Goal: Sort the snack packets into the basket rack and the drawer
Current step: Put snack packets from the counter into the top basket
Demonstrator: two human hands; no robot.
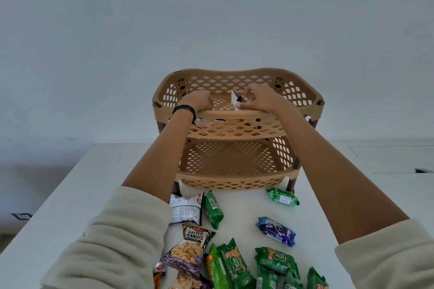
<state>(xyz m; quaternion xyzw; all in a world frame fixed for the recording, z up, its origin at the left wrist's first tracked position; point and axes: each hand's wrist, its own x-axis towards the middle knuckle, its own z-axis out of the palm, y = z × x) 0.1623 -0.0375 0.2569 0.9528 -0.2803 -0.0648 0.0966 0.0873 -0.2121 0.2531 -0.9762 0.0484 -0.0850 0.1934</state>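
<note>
Reaches with the left hand (196, 101) over the front rim of the basket rack (234, 114), black band at the wrist, knuckles up, fingertips dipped inside the top tier and hidden behind the rim. Cannot tell whether curled round anything or only resting there. Just below that hand, through the lattice of the front wall, glimpses small packets (204, 122) lying on the tier floor, too blurred to read.

Pinches with the right hand (260, 98) a white-and-brown packet (237, 98), thumb and fingers closed tight on its right end. Holds it upright just inside the same front rim, between the two hands, near the tier's middle. Behind both hands, open perforated floor up to the back wall. Beneath, lower tier (225, 162) open at the front, floor in plain view.

On the white table (94, 183), between the forearms:
- white-and-black pouch (186, 209) touching a green packet (212, 209);
- salted peanuts pouch (191, 248) nearer the body;
- heap of green packets (234, 265) cut by the bottom edge;
- blue packet (276, 231) lying apart;
- lone green packet (283, 197) just beside the rack's right front leg.

Table's left edge close along the left sleeve; more bare top to the right.
</note>
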